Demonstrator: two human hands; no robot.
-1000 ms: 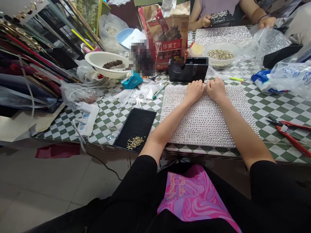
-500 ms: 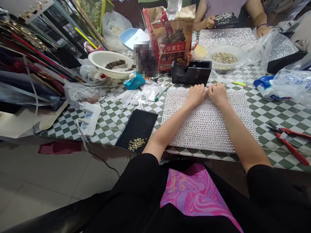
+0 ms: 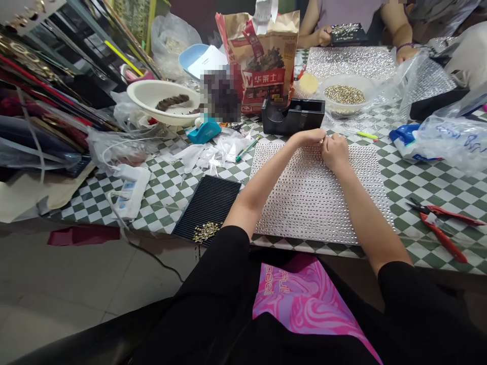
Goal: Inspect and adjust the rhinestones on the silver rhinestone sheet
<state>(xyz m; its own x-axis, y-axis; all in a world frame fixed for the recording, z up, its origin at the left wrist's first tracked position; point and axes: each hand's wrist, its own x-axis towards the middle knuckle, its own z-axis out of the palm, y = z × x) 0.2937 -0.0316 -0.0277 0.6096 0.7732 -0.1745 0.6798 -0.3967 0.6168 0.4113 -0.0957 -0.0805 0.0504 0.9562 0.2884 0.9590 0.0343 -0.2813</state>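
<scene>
A pale sheet covered in rows of small shiny studs [image 3: 304,203] lies flat on the table before me. Over its far edge, my left hand [image 3: 311,137] bends at the wrist, its fingers closed toward my other hand. My right hand [image 3: 335,153] is curled above the sheet, fingers pressed together, and the two sets of fingertips meet. Whatever they pinch is too small or hidden to make out. By my left forearm is a black ridged tray [image 3: 213,200] with a heap of small gold pieces [image 3: 206,232] at its near end.
A black tape dispenser [image 3: 292,117] stands just beyond the sheet, with a paper bag [image 3: 262,61] behind. Red-handled pliers [image 3: 443,235] lie right. A power strip [image 3: 133,192] and a white basin [image 3: 163,114] are left. Across the table, a person's hand [image 3: 324,36] holds a black board.
My left hand has rolled inward and its fingertips now meet those of my right hand. My right hand has turned toward it. The view has shifted slightly.
</scene>
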